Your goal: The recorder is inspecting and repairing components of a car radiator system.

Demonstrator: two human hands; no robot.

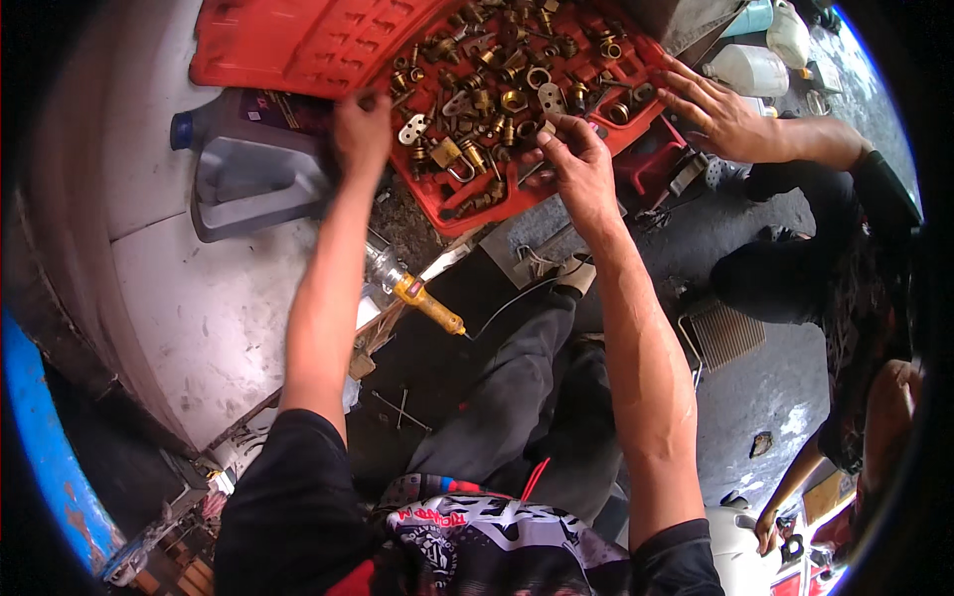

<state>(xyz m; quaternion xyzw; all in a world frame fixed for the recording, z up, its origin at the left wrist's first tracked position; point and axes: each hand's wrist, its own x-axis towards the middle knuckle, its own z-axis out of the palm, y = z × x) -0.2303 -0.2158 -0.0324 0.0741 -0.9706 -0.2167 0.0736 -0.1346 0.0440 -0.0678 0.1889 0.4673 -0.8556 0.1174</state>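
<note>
Red case (509,206), open; brass fittings (483,101), jumbled, seemingly unsorted. Right hand (582,167): apparently pinching small piece (548,127). Left hand (362,131): blurred; cannot tell hold.

Workshop (brass fittings (474,154), red case (283,45)).

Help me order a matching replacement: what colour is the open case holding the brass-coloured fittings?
The case is red, seen in the head view.
</note>
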